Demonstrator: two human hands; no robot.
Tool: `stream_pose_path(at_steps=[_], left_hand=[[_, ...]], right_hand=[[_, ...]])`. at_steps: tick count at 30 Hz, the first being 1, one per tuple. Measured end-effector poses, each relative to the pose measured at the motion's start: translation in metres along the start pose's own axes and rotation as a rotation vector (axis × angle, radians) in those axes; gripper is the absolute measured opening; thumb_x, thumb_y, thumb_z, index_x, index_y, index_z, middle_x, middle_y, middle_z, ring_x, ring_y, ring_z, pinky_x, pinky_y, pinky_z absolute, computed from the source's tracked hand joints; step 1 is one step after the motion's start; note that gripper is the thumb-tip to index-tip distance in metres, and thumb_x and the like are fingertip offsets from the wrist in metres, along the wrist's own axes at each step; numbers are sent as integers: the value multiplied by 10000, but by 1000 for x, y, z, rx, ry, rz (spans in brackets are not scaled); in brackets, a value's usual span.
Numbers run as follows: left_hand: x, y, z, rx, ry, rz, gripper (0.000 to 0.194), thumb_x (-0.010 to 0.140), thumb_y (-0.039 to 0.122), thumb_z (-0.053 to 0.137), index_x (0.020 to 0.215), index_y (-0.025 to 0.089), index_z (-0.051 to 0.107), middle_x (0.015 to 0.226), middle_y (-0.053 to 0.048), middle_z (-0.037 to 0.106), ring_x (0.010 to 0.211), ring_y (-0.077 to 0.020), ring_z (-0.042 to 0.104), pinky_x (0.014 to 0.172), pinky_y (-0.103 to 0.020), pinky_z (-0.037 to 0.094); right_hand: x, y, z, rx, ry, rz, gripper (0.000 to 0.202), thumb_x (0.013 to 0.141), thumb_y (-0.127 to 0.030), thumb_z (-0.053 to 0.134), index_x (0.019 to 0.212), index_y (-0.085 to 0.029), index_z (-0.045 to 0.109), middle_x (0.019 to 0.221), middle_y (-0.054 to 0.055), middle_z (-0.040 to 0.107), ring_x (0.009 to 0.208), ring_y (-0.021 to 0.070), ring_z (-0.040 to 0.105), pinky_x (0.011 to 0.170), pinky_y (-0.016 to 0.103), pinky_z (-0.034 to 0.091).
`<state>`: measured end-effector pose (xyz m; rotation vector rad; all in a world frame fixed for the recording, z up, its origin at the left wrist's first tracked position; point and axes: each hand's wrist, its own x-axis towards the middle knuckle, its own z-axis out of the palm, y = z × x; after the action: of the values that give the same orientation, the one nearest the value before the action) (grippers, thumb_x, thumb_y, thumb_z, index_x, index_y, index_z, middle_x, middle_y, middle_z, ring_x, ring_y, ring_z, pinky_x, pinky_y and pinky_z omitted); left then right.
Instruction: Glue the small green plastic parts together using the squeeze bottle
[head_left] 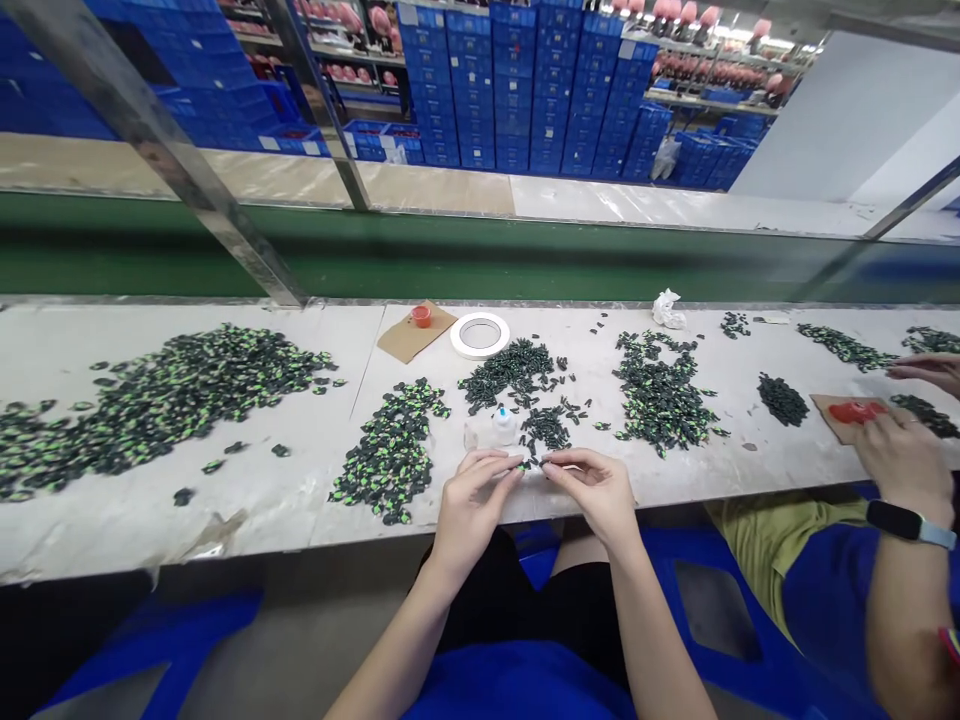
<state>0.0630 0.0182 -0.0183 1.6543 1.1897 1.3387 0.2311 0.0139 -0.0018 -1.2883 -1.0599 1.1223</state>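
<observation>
Over the front edge of the table, my left hand (pixel 471 497) pinches a small dark piece with a bit of green between thumb and forefinger. Close beside it, my right hand (pixel 600 492) has thumb and fingertips pressed together on a tiny dark piece, too small to name. Just beyond the fingertips lies a small heap of dark pieces (pixel 546 428), with a larger dark heap (pixel 510 372) behind. A small clear bottle with a blue tip (pixel 502 424) stands near my left hand. Black-and-green pieces are piled left (pixel 390 450) and right (pixel 664 390).
A big black-and-green pile (pixel 202 390) spreads over the left side. Farther back are a white tape roll (pixel 481 354), cardboard (pixel 405 340) with a red cup (pixel 421 316), and crumpled tissue (pixel 668 310). At right, a co-worker's hand (pixel 904 455) touches red material on cardboard.
</observation>
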Motion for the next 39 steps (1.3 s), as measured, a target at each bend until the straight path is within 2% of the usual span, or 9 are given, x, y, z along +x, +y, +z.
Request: stream_pose_path(at_steps=[4,10,15,21,29,34,39], left_hand=[[1,5,0,34,-11,70,156,854,256,633,954,237,751,894,-57,749,910,-210,643,815,-374,572],[-2,4,0,36,-29,102,159,866,242,616,957,226,746,886,-62,747,913,-210,631,810,-360,560],[-2,5,1,-34,-93,31,144,858,238,621,934,214,742,882,-64,736,906,-203,639,808,-337,555],[-2,8,4,-68,-103,-89,135,831,279,641,885,205,740,876,-71,718,880,-203,658,814,-334,554],[-3,7,4,-67,-180,-63,124,832,238,626,898,204,726,893,-78,710,908,-204,649,838,-340,545],[1,10,4,-63,-220,-60,129,827,233,625,896,205,731,886,-78,713,907,-205,650,829,-340,549],[2,12,6,-81,-223,-133,135,803,251,646,888,205,741,884,-73,714,881,-197,672,823,-329,558]], right_hand=[[-10,0,10,25,30,28,141,620,-305,807,725,-219,769,762,43,755,739,215,712,711,333,607],[-12,4,11,34,42,50,152,620,-308,807,725,-208,764,759,45,754,724,205,713,689,308,607],[-15,6,12,61,67,70,197,595,-309,823,746,-200,758,771,54,757,745,223,725,694,321,615],[-25,8,15,-7,128,11,185,666,-351,781,775,-204,759,799,60,762,748,231,735,733,350,624],[-19,9,5,76,20,61,289,604,-352,819,835,-195,743,770,47,759,749,227,738,705,332,628],[-21,6,1,9,9,9,260,652,-338,785,866,-199,730,793,49,762,765,227,739,719,339,628],[-26,2,-1,-43,13,-5,255,677,-305,758,902,-197,706,778,53,763,755,228,741,719,341,621]])
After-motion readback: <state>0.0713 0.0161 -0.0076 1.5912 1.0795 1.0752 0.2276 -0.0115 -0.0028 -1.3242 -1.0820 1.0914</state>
